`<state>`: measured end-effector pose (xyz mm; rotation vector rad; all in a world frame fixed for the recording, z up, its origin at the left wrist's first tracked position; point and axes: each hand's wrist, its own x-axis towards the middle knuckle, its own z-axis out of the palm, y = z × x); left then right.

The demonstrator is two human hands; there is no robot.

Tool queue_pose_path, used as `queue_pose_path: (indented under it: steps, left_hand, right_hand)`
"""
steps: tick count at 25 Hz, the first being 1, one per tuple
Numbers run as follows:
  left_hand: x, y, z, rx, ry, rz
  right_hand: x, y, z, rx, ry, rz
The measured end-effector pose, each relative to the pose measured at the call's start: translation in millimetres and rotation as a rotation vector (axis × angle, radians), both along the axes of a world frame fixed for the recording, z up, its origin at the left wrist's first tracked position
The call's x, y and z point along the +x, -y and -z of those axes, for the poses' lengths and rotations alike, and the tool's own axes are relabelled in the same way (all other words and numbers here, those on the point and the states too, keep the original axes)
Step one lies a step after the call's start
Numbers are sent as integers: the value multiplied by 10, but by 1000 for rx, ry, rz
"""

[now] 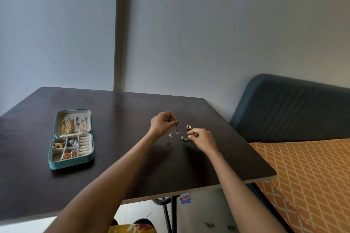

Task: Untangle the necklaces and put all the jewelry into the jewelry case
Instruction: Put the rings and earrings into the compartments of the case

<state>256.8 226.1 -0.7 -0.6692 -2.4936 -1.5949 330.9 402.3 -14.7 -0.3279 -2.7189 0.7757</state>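
Dark wood forms the table (pixel 117 157) under both your hands. Your left hand (pixel 162 122) pinches a small dark earring (pixel 177 122) at its fingertips, lifted just above the surface. Your right hand (pixel 200 137) has its fingers curled, pinching something thin; what it is cannot be told. Between the two sets of fingertips lie two clear pieces (pixel 173 133). Just left of your right fingertips sit small pearl-like studs (pixel 182 137) and a dark piece (pixel 186 139). Gold rings (pixel 189 127) lie just beyond your right fingers. Nothing lies between your hands and these items.

Well to the left of your left hand, the teal jewelry case (pixel 72 163) lies open. Its lid holds hanging gold chains (pixel 67 126). Its base compartments hold gold pieces (pixel 58 145), silver pieces (pixel 73 143) and rose-gold hoops (pixel 69 155). The ring-roll section (pixel 85 144) appears unoccupied.
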Motion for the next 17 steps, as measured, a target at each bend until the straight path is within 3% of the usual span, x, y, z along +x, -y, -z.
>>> queue_pose_path:
  steps: [5,9,11,17]
  left_hand:
    - [-37,29,108,-37,2,-22]
    - [-62,78,97,-29,-4,-13]
    - [-53,112,72,14,12,17]
    - [-70,214,-51,263,141,115]
  right_hand:
    - [-36,115,-1,177,41,20]
    - [-99,145,40,157,53,53]
    - [-143,157,22,23,10,24]
    - [-200,312,-207,-652,-145,-200]
